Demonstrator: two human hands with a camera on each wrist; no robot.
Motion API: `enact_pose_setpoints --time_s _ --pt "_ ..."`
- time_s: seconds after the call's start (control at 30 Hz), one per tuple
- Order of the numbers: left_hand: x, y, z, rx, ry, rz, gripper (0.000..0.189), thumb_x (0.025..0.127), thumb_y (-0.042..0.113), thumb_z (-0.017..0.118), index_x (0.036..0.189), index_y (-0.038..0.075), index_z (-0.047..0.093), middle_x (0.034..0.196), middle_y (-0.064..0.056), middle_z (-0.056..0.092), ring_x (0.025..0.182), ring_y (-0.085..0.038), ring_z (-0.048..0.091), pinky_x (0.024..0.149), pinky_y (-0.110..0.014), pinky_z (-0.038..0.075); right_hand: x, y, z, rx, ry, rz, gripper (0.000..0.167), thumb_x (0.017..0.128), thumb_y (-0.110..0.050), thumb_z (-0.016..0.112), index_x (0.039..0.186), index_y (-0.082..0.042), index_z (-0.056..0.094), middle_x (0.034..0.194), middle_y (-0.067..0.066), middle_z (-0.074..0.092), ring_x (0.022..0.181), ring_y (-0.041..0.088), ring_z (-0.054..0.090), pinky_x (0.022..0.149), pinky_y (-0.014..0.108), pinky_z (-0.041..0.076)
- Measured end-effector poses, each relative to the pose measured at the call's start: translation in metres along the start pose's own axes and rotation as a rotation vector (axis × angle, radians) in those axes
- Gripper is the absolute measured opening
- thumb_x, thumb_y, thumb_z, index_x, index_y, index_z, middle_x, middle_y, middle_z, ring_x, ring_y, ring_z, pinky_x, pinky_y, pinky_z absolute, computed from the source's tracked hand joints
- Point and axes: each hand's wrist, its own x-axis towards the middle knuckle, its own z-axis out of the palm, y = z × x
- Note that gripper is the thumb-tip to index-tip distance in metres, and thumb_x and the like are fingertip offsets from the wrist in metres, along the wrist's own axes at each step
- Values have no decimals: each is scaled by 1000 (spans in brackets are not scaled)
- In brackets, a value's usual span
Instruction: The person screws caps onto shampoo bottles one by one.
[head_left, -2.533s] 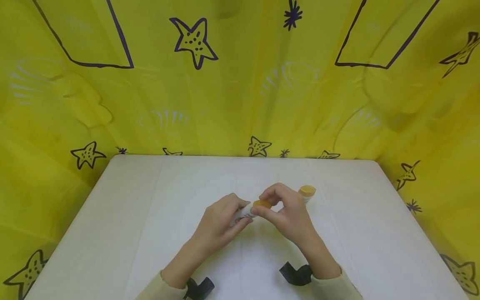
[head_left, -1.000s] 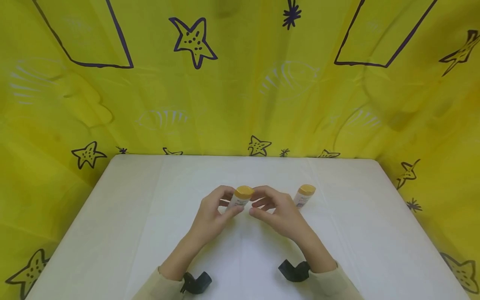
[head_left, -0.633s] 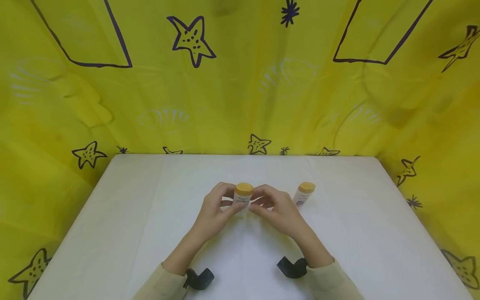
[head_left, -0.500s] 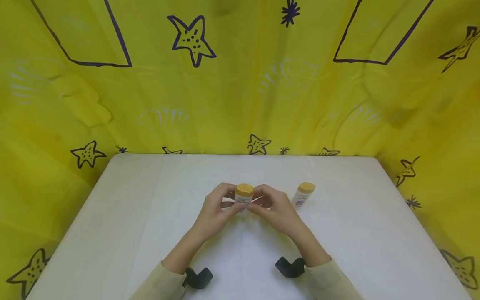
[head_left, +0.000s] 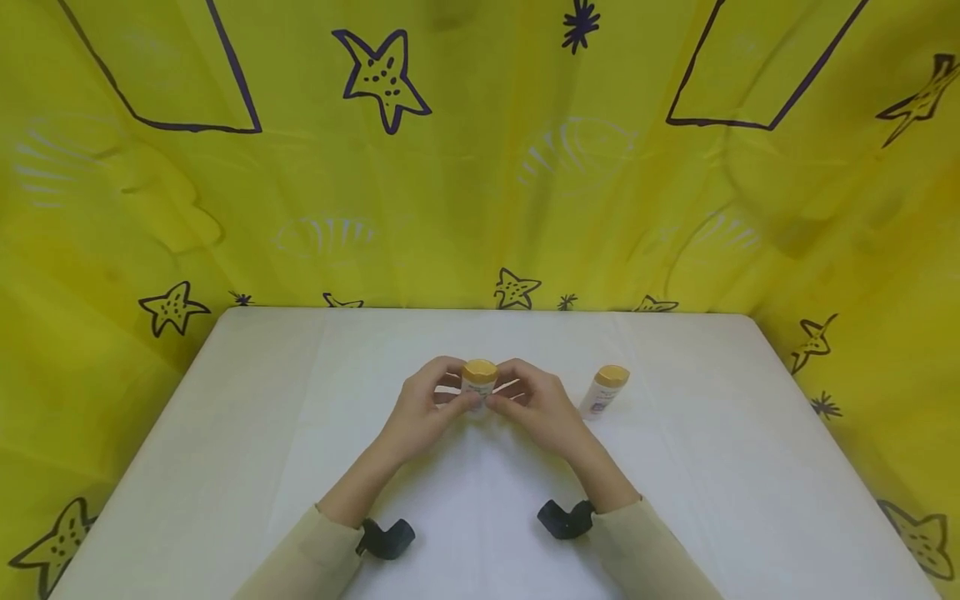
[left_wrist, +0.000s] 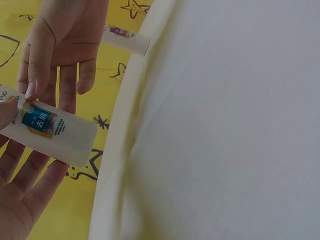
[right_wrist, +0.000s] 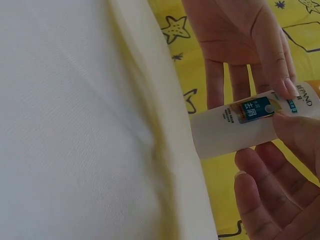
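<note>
Both hands hold a white shampoo bottle [head_left: 478, 387] between them, its yellow-orange cap up and its label towards me. My left hand [head_left: 415, 410] pinches it from the left, thumb on the front and fingers behind. From the other side my right hand [head_left: 542, 408] does the same, its thumb tip close to the left one. The right wrist view shows the blue label on the shampoo bottle [right_wrist: 212, 132], and its base sticks out past the fingers. Right of the right hand, a second, similar bottle [head_left: 606, 390] stands on the table, leaning in the view.
The white table [head_left: 225, 467] carries a creased cover. Yellow cloth [head_left: 465, 183] with drawn stars and fish hangs behind it and along both sides. A black wrist mount [head_left: 387, 539] sits at the left sleeve, another black mount [head_left: 566, 519] at the right.
Earlier the bottle was tilted, with the right fingers at its cap. It has since been turned upright, the right hand has shifted down to its side, and both hands have moved slightly left and away.
</note>
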Motion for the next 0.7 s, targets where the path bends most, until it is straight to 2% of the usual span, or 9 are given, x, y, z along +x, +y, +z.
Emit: enact_pose_setpoints --time_s 0.4,0.7 --pt "4 -15 -15 24 21 -68 32 90 15 74 119 9 60 121 -8 64 107 -30 65 85 -29 58 22 8 18 -18 -10 4 25 91 -15 74 114 -11 64 107 5 70 95 21 71 83 31 58" --pt "4 -23 -19 40 20 -105 31 92 15 72 120 8 60 123 -8 63 110 -28 64 88 -31 58 28 11 25 -21 -20 71 25 91 -13 73 115 -11 64 109 6 69 95 24 71 77 32 59"
